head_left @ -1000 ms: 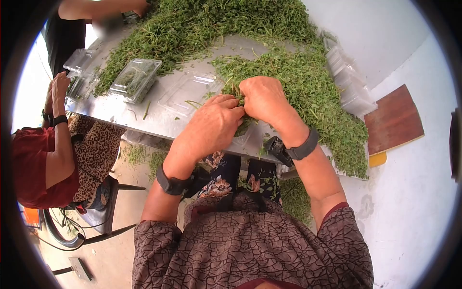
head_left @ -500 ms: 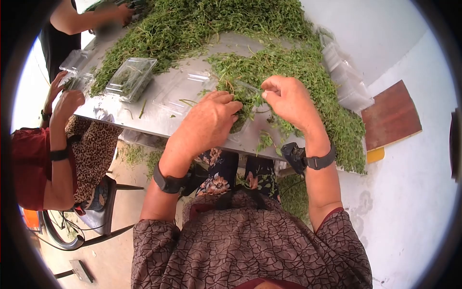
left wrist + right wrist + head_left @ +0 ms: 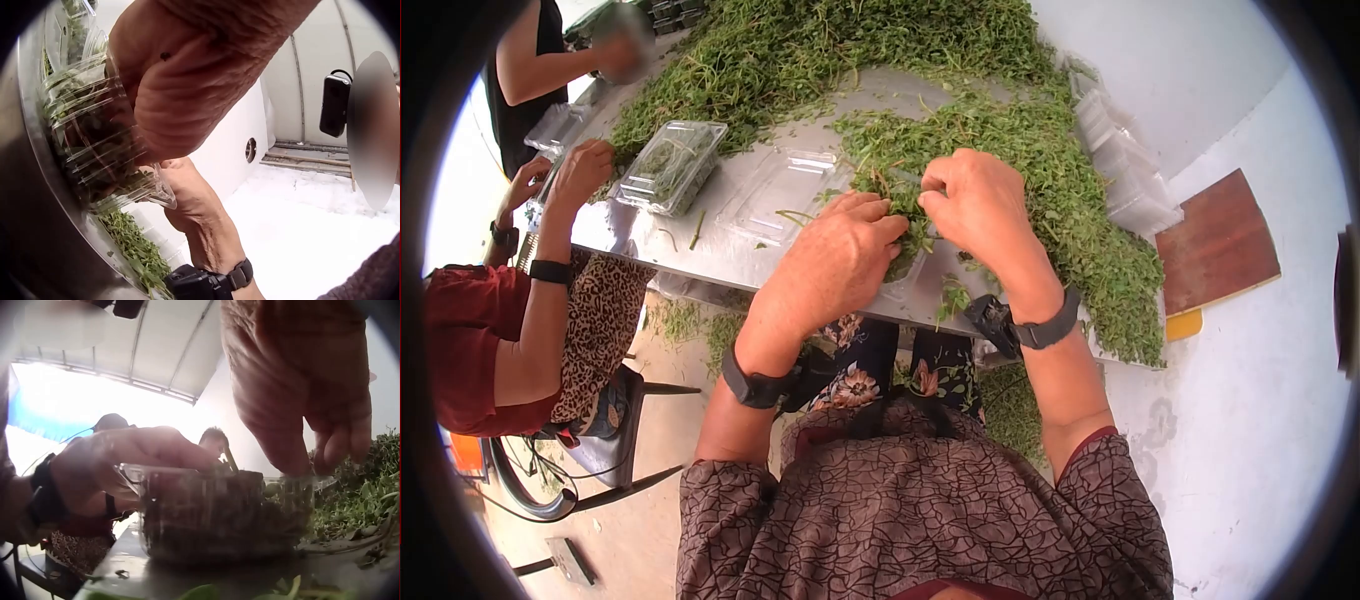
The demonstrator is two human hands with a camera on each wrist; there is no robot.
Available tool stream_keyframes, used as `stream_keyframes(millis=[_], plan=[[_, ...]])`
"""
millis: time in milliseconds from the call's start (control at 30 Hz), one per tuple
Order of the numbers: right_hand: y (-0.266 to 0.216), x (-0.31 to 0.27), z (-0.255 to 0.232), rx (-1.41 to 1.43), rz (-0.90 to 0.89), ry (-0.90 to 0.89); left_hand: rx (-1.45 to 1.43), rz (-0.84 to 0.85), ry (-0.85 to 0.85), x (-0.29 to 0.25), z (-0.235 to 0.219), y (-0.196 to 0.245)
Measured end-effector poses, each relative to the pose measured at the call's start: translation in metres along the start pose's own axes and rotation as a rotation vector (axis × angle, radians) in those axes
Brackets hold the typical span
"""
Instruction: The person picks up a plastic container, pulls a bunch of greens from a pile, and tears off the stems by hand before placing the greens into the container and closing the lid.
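Observation:
A clear plastic box point(image 3: 206, 515) packed with leafy green sprigs point(image 3: 915, 238) stands at the table's near edge. Over its left side lies my left hand point(image 3: 832, 252), the fingers reaching across the rim and pressing on the greens; in the left wrist view this hand covers much of the box. My right hand point(image 3: 982, 205) is at the box's far right side, thumb and fingers pointing down and pinching greens at the rim. The fingertips are partly hidden by leaves. A loose sprig point(image 3: 953, 297) lies just right of the box.
A large pile of greens point(image 3: 1000, 170) spreads along the right and back. Left of my hands are an open plastic lid point(image 3: 775, 195) and a closed filled box point(image 3: 672, 168). Stacked empty boxes point(image 3: 1130, 170) stand by the wall. Two other people work at the left.
My right hand moved right, away from the box with a sprig, then came back left to its rim. The left hand stayed over the box throughout.

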State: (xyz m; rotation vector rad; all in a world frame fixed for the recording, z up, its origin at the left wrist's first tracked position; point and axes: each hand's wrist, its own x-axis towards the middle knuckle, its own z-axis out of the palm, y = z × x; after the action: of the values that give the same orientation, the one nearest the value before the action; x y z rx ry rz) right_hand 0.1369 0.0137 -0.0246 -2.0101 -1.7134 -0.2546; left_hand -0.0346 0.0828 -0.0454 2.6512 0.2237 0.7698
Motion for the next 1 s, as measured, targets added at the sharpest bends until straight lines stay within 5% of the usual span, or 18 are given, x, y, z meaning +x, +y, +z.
stream_keyframes(millis=[233, 633, 1000], plan=[[0.002, 0.02, 0.015, -0.041, 0.295, -0.177, -0.001, 0.003, 0.011, 0.0, 0.0, 0.002], [0.01, 0.017, 0.006, 0.233, 0.407, -0.305, 0.003, -0.096, 0.202, -0.031, -0.033, -0.002], [0.01, -0.006, -0.013, 0.35, 0.413, -0.126, -0.087, -0.35, 0.281, -0.06, -0.033, 0.0]])
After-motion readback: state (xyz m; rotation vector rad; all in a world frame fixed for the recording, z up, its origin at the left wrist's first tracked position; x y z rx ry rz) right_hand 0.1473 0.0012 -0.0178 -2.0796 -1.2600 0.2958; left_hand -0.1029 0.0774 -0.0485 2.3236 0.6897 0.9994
